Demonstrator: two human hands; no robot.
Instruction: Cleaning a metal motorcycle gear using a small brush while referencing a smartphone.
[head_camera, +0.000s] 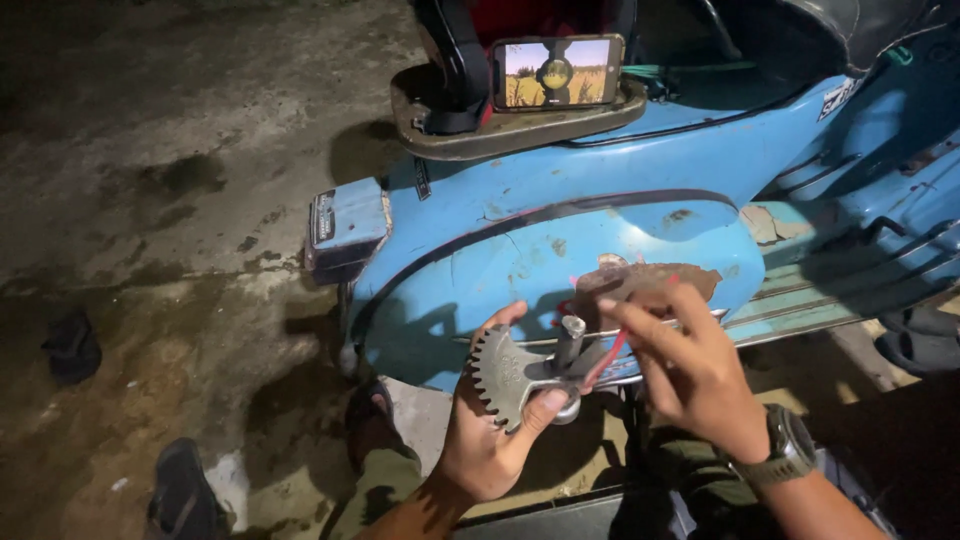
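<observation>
1. Your left hand (490, 430) grips a toothed metal gear sector (508, 372), fingers closed round it, held up against the blue scooter (560, 240).
2. Your right hand (690, 375) pinches its shaft (572, 340), fingertips closed.

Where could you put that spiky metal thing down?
Bare concrete floor spreads left of the blue scooter, past the dark rag. It is crowded near the left hand, right hand and toothed gear part.

Repair yard — blue scooter (600, 230), stained concrete (150, 200)
</observation>
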